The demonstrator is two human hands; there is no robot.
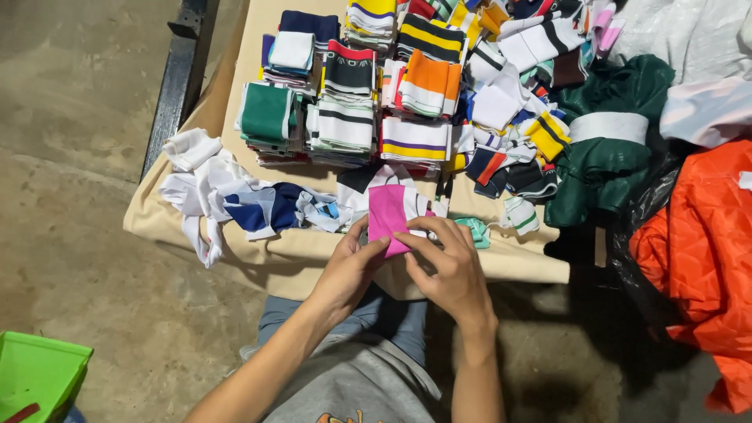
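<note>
Pink cloth [388, 213]: we hold this folded pink piece with white bands at the near edge of the table, just over our lap.
Left hand [348, 270]: we pinch the cloth's lower left corner, thumb on top, fingers curled closed on it.
Right hand [448, 266]: we press the cloth's lower right edge, fingers bent over it and gripping it.
Table [235, 227]: we see a tan cover on it; its near edge runs just in front of our hands, its left edge slants up along a dark metal bar [176, 74].
Folded stacks [348, 102]: we see striped pieces in green, white, black, orange and yellow piled side by side across the far half of the table.
Loose heap [227, 196]: we see white and blue pieces lying unfolded to the left of the pink cloth, some hanging over the table's left edge.
Green bin [39, 372]: we see it on the floor at lower left, well apart from the table; a red thing shows at its rim, the rest of its inside is out of view.
Orange bag [701, 258]: we see it at the right, beside black plastic sheeting [642, 211] and a dark green bundle [607, 149].
Open room: we see bare concrete floor [70, 157] to the left of the table and a little free tan cover either side of our hands.
</note>
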